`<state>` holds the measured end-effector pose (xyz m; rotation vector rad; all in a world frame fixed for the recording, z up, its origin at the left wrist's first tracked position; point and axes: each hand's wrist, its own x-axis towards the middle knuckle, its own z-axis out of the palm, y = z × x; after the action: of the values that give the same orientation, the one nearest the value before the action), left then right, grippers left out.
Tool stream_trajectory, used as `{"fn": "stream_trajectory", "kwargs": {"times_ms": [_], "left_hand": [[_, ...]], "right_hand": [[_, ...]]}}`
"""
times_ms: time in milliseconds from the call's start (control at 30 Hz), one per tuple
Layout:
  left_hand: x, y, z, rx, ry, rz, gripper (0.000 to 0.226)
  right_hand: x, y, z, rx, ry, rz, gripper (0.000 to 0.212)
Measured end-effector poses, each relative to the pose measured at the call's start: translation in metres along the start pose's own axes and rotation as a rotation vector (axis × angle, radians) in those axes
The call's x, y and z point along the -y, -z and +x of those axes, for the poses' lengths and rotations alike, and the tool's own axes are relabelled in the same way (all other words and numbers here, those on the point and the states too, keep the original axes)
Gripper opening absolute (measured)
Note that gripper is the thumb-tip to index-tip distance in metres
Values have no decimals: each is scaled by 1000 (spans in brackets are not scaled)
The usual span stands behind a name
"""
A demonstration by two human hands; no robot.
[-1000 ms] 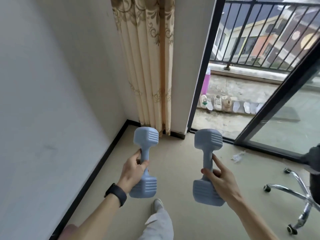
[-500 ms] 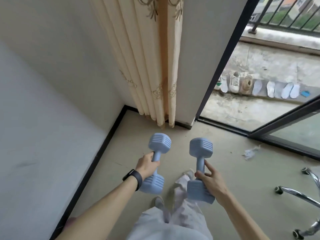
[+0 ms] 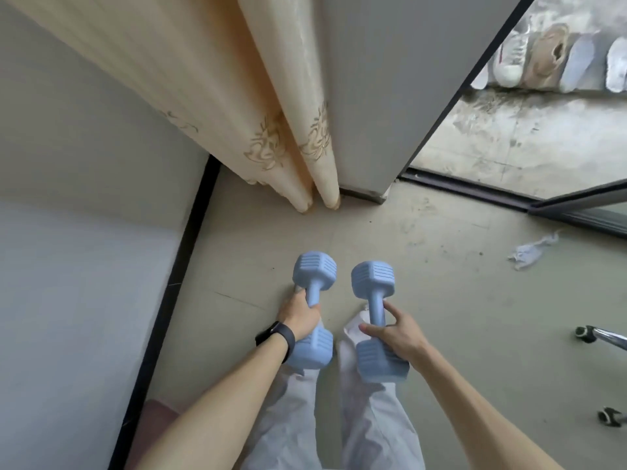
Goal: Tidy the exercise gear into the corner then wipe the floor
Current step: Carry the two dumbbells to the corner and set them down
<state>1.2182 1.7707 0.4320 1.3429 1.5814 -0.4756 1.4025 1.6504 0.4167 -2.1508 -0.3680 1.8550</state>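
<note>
Black wristband, pale grey trousers, bare forearms.

your one head camera tilts steeply down, with your left hand and right hand close below it. it faces the floor at the curtain corner.

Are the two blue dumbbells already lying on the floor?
No, the left hand grips the left dumbbell and the right hand the right dumbbell, over the person's legs.
</note>
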Motion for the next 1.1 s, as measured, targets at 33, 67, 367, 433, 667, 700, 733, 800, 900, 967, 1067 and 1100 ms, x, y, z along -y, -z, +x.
{"fn": "stream_trajectory", "kwargs": {"times_ms": [33,67,367,433,667,700,733,800,900,967,1067,1100], "left_hand": [[1,-5,19,12,22,23,21],[4,-10,40,25,42,46,23],[53,-71,211,122,49,348,25],[63,-85,247,144,41,382,22],[82,-132,356,138,-8,346,20],[84,-138,371,123,-22,335,22],[85,-144,385,106,-33,319,23],[83,-153,410,67,-60,286,27],[78,-164,444,5,-113,228,33],[75,-171,467,-43,-174,192,34],[67,-179,503,-102,-242,125,47],[62,-180,513,-117,-259,105,53]], "right_hand": [[-1,0,18,9,-26,-20,62],[-3,0,37,16,-45,-35,59],[-64,-40,199,-50,-182,-48,61],[-79,-51,236,-72,-191,-4,62],[-115,-80,344,-162,-210,251,61],[-117,-82,357,-174,-196,268,57],[-119,-83,370,-177,-186,282,54],[-123,-82,396,-182,-156,299,51],[-126,-80,437,-212,-99,298,55],[-124,-80,462,-255,-43,285,58],[-113,-80,497,-332,38,293,62],[-106,-79,508,-352,60,296,63]]}}
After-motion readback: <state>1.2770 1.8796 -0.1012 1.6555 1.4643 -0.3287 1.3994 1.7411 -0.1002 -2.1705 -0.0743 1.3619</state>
